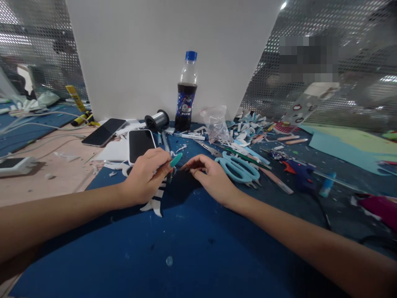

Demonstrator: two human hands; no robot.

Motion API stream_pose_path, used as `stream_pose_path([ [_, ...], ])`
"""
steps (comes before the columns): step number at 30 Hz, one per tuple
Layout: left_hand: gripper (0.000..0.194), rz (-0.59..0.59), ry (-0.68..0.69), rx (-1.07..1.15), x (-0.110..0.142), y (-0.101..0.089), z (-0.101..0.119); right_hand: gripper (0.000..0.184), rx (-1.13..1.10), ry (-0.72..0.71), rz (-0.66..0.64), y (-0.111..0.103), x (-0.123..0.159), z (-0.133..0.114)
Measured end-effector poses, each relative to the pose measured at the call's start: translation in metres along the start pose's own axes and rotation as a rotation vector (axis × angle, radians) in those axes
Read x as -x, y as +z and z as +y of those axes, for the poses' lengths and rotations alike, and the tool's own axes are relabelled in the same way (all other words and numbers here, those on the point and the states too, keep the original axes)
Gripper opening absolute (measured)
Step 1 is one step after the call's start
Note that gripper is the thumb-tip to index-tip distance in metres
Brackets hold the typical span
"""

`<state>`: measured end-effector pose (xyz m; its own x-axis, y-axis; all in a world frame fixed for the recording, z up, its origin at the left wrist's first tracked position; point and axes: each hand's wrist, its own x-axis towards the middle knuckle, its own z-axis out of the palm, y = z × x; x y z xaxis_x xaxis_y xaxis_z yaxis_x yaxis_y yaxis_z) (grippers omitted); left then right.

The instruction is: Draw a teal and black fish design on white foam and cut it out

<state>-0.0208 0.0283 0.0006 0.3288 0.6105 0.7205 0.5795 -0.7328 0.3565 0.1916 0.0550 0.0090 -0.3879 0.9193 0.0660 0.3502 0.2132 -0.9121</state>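
Observation:
My left hand (150, 174) is closed around a small paper figure (158, 194) and holds it just above the blue mat. Black and white stripes and a forked white tail show below the fingers, and a teal tip sticks out by the thumb. The hand hides its middle. Close by on the right, my right hand (211, 176) has its fingers bent in a pinch pointing at the figure. Whatever lies between those fingertips is too small to make out. Light-blue scissors (237, 167) rest just beyond my right hand.
A Pepsi bottle (186, 95) stands before a white board (130, 58). Left are two phones (142, 145) and a wire spool (157, 120). Right are paper scraps (252, 126), a glue gun (299, 174) with its cord, and coloured paper (341, 149). A person (307, 62) is behind the mesh.

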Motion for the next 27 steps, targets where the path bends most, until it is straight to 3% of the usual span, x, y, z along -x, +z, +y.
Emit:
stream_pose_path([
  [11, 0.030, -0.141, -0.210, 0.181, 0.002, -0.001, -0.007, 0.010, -0.023, -0.063, -0.033, -0.001, -0.001, 0.005],
  [18, 0.028, -0.245, -0.371, 0.304, 0.000, 0.007, -0.019, 0.021, -0.091, -0.272, -0.107, 0.000, 0.014, -0.007],
  [27, 0.032, -0.325, -0.335, 0.324, -0.005, 0.003, -0.009, 0.024, -0.196, -0.129, -0.152, 0.012, 0.020, -0.013],
])
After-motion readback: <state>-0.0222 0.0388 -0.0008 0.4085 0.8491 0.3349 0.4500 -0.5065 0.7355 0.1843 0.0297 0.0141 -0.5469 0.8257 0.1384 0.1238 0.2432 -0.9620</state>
